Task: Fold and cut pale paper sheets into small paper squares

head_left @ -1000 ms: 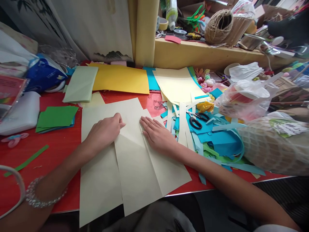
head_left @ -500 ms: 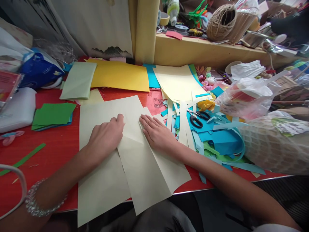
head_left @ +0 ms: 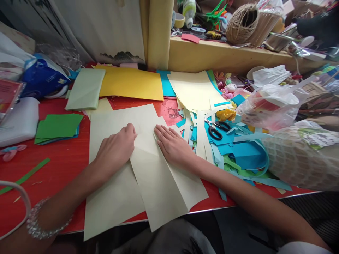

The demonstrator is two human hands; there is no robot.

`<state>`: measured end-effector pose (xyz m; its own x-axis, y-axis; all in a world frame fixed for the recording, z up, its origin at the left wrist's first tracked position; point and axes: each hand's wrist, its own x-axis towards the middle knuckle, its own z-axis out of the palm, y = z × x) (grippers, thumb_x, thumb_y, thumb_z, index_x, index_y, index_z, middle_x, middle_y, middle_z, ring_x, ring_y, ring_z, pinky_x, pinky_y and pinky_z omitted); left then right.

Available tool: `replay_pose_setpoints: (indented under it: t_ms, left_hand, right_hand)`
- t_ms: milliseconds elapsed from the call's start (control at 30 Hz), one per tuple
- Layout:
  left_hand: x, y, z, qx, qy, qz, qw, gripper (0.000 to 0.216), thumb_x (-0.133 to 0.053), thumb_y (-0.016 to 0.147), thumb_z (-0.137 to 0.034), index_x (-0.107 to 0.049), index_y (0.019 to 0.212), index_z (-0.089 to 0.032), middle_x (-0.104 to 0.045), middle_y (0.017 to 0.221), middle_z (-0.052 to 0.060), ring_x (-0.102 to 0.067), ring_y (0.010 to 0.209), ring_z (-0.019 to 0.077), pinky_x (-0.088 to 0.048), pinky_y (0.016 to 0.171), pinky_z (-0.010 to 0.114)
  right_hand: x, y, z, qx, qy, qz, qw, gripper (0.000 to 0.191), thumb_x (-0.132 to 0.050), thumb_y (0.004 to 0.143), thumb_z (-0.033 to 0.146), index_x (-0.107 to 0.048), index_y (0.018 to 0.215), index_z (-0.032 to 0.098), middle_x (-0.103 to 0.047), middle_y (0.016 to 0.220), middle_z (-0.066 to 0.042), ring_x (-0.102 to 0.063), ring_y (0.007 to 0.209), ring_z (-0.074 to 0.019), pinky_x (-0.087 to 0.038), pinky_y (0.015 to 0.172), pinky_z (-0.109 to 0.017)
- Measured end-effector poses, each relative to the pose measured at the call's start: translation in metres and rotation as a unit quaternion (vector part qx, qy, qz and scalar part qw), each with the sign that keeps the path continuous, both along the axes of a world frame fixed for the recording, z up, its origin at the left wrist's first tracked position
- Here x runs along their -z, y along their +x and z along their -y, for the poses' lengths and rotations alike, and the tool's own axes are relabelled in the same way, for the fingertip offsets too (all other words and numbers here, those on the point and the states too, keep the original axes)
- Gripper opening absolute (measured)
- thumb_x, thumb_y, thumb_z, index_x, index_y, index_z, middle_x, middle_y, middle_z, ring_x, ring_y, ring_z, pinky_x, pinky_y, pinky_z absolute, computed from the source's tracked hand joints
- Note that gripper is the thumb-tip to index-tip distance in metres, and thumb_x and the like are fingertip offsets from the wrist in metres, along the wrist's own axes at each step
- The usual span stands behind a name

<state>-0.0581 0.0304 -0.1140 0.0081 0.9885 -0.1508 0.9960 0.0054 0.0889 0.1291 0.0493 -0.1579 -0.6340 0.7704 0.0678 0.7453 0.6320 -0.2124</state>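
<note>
Lying flat, my right hand (head_left: pixel 173 145) touches paper (head_left: pixel 113 201); left hand (head_left: pixel 116 145) curls, pinch unclear; red table (head_left: pixel 62 153) beneath, ledge (head_left: pixel 212 53) behind.

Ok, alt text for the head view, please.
A person's left hand, curled, and right hand, laid flat, are on pale paper sheets on a red table; black-handled scissors lie on paper scraps to the right.

A clear beaded bracelet (head_left: pixel 35 231), a pale sleeve (head_left: pixel 304 248) and dark grey clothing (head_left: pixel 169 240) show.
</note>
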Motion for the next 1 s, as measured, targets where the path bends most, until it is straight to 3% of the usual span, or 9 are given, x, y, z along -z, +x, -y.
replay_pose_setpoints:
  t_ms: [67, 167, 267, 333, 467, 600, 733, 1000]
  left_hand:
    - [0.004, -0.005, -0.007, -0.029, 0.038, 0.106, 0.993, 0.023, -0.033, 0.092, -0.037, -0.046, 0.102, -0.021, -0.062, 0.098, 0.008, -0.06, 0.083, 0.0248, -0.04, 0.062, 0.032]
    - [0.009, -0.011, -0.015, -0.08, 0.061, 0.269, 0.958, 0.031, -0.05, 0.083, -0.042, -0.049, 0.109, -0.024, -0.059, 0.108, 0.006, -0.057, 0.097, 0.0232, -0.045, 0.075, 0.032]
    - [0.012, -0.015, -0.019, -0.139, 0.018, 0.396, 0.908, 0.044, -0.061, 0.074, -0.047, -0.051, 0.112, -0.026, -0.057, 0.11, 0.006, -0.06, 0.09, 0.0202, -0.048, 0.073, 0.03]
    - [0.014, -0.016, -0.021, -0.161, -0.011, 0.428, 0.889, 0.051, -0.064, 0.071, -0.049, -0.05, 0.115, -0.028, -0.057, 0.106, 0.005, -0.061, 0.08, 0.0178, -0.048, 0.068, 0.029]
    - [0.016, -0.019, -0.022, -0.147, -0.01, 0.42, 0.895, 0.052, -0.065, 0.071, -0.047, -0.05, 0.118, -0.031, -0.057, 0.084, 0.0, -0.06, 0.065, 0.0149, -0.046, 0.06, 0.027]
    - [0.016, -0.021, -0.022, -0.11, -0.012, 0.393, 0.913, 0.046, -0.062, 0.073, -0.043, -0.051, 0.117, -0.032, -0.046, 0.056, -0.007, -0.052, 0.046, 0.013, -0.042, 0.051, 0.026]
    - [0.013, -0.021, -0.02, -0.086, -0.042, 0.352, 0.931, 0.041, -0.059, 0.075, -0.044, -0.054, 0.114, -0.031, -0.048, 0.051, -0.007, -0.055, 0.045, 0.0151, -0.043, 0.049, 0.026]
    - [0.008, -0.015, -0.016, -0.046, -0.028, 0.23, 0.972, 0.036, -0.05, 0.08, -0.045, -0.057, 0.113, -0.033, -0.049, 0.045, -0.006, -0.056, 0.048, 0.0179, -0.036, 0.047, 0.027]
  right_hand:
    - [0.001, 0.001, -0.002, 0.018, -0.005, 0.001, 1.0, 0.056, -0.014, 0.098, 0.033, -0.029, 0.145, 0.007, -0.024, 0.153, -0.009, -0.019, 0.142, -0.0198, -0.017, 0.117, -0.037]
    - [0.003, 0.003, -0.006, 0.03, -0.003, 0.004, 1.0, 0.056, -0.015, 0.098, 0.034, -0.028, 0.145, 0.006, -0.023, 0.153, -0.01, -0.017, 0.142, -0.0203, -0.016, 0.117, -0.039]
    - [0.003, 0.004, -0.009, 0.031, 0.003, 0.009, 0.999, 0.056, -0.015, 0.098, 0.033, -0.028, 0.145, 0.005, -0.023, 0.152, -0.011, -0.017, 0.142, -0.0202, -0.014, 0.118, -0.039]
    - [0.003, 0.004, -0.011, 0.033, 0.006, 0.011, 0.999, 0.056, -0.016, 0.098, 0.033, -0.028, 0.145, 0.005, -0.023, 0.152, -0.011, -0.018, 0.142, -0.0203, -0.013, 0.118, -0.039]
    - [0.003, 0.004, -0.011, 0.031, 0.006, 0.012, 0.999, 0.055, -0.014, 0.098, 0.033, -0.026, 0.146, 0.009, -0.023, 0.153, -0.01, -0.017, 0.142, -0.0211, -0.013, 0.118, -0.04]
    - [0.002, 0.003, -0.01, 0.033, 0.014, 0.014, 0.999, 0.054, -0.014, 0.098, 0.031, -0.028, 0.146, 0.009, -0.023, 0.153, -0.01, -0.017, 0.142, -0.0213, -0.013, 0.118, -0.041]
    - [0.003, 0.003, -0.009, 0.039, 0.014, 0.015, 0.999, 0.054, -0.014, 0.098, 0.031, -0.029, 0.145, 0.009, -0.023, 0.153, -0.009, -0.017, 0.142, -0.0206, -0.013, 0.117, -0.041]
    - [0.002, 0.002, -0.009, 0.04, 0.012, 0.015, 0.999, 0.054, -0.014, 0.098, 0.03, -0.029, 0.145, 0.008, -0.023, 0.153, -0.01, -0.017, 0.142, -0.0211, -0.014, 0.117, -0.041]
